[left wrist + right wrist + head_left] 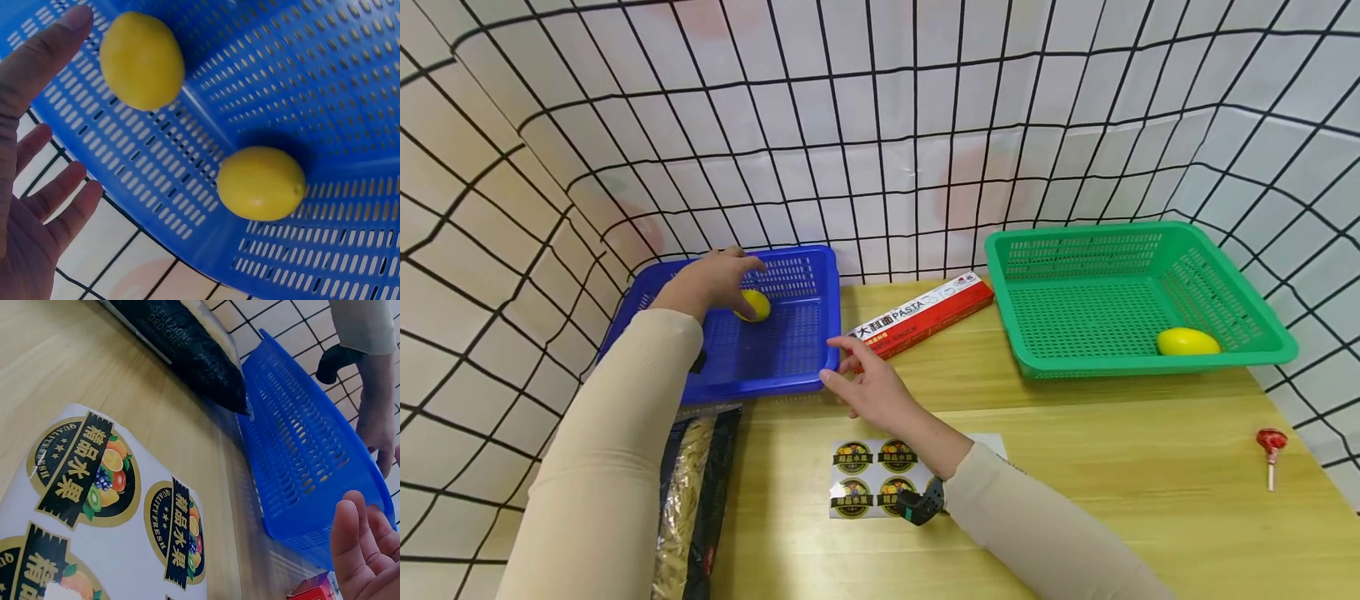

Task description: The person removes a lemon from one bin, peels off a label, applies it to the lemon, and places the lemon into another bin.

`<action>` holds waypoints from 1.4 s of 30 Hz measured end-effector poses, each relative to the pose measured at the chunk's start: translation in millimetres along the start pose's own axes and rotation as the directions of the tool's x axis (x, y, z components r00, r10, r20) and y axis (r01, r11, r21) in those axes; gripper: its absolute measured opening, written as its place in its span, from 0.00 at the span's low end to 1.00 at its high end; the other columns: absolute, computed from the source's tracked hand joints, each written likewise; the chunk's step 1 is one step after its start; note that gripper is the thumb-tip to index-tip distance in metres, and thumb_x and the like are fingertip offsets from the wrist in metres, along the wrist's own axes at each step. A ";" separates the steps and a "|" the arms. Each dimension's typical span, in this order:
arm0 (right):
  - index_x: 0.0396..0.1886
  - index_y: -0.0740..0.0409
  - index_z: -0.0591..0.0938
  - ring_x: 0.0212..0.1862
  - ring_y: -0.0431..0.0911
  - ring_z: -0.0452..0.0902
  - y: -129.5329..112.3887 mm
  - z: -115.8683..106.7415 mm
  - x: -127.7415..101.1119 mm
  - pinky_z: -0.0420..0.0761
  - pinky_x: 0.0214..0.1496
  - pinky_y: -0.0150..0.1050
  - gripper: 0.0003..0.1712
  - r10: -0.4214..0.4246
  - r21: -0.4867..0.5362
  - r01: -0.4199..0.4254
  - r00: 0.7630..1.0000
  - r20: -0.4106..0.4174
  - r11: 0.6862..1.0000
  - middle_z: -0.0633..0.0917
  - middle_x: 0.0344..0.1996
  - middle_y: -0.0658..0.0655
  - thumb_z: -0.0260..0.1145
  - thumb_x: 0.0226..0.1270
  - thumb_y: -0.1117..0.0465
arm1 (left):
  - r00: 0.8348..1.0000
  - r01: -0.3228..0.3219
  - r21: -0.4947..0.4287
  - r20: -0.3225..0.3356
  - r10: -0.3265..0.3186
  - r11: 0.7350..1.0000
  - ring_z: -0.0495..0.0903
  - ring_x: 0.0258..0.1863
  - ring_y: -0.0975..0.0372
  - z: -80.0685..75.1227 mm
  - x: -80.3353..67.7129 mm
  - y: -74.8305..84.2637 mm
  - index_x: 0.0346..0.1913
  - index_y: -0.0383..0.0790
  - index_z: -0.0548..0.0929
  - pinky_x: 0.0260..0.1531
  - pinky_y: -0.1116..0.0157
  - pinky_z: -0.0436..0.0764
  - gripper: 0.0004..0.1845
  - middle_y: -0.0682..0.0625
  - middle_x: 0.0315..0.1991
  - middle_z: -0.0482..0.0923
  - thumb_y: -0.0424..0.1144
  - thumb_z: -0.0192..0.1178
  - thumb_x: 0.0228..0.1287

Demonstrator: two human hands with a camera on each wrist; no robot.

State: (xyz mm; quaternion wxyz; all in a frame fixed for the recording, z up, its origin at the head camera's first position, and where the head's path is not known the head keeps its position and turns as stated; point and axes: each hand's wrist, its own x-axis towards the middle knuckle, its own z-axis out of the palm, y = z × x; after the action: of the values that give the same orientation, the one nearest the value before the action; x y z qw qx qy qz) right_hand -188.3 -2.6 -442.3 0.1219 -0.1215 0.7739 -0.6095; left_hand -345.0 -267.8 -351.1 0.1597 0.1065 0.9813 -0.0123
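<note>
Two lemons (142, 59) lie in the blue basket (790, 367); one lemon (1187, 342) remains in the green basket (1075, 242). Left hand (715, 279) and right hand (868, 383) are open, empty.

Left hand (711, 279) in the far-left basket (790, 379) over a lemon (756, 305), right hand (868, 385) just before that basket's near corner, pasta box (921, 314) between the two baskets, second lemon (1187, 342) in the right basket (1142, 237), sticker sheet (868, 477) near the front, lollipop (1271, 450) far right
</note>
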 end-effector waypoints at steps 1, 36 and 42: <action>0.71 0.41 0.72 0.40 0.66 0.84 0.3 1.3 1.4 0.85 0.26 0.44 0.30 0.009 0.004 -0.009 1.000 0.002 1.000 0.79 0.46 0.57 0.67 0.73 0.51 | 1.000 0.003 0.006 0.006 -0.003 1.000 0.54 0.76 0.33 0.8 0.8 -2.3 0.75 0.52 0.68 0.65 0.26 0.63 0.46 0.35 0.78 0.55 0.49 0.78 0.53; 0.70 0.39 0.72 0.37 0.62 0.85 7.9 4.8 13.2 0.81 0.21 0.37 0.30 0.096 0.043 -0.097 0.995 0.025 0.994 0.80 0.41 0.56 0.69 0.72 0.54 | 0.994 0.071 -0.326 0.098 -0.040 0.943 0.49 0.76 0.28 47.4 8.9 -14.7 0.80 0.47 0.57 0.69 0.28 0.58 0.52 0.27 0.79 0.41 0.52 0.76 0.57; 0.70 0.38 0.72 0.37 0.63 0.84 9.2 1.9 14.4 0.80 0.20 0.35 0.30 0.104 0.064 -0.105 0.994 0.030 0.992 0.79 0.41 0.57 0.69 0.72 0.54 | 0.997 0.053 -0.341 0.063 -0.033 0.939 0.53 0.74 0.27 53.1 14.4 -14.7 0.78 0.47 0.62 0.68 0.27 0.59 0.48 0.27 0.78 0.43 0.52 0.75 0.58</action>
State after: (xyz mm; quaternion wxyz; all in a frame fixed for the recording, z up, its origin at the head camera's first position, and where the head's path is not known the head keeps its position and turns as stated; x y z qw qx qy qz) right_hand -201.6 -7.2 -452.3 0.1678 -0.0848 0.7571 -0.6257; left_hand -345.0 -282.3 -406.2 0.2030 0.0553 0.9657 0.1520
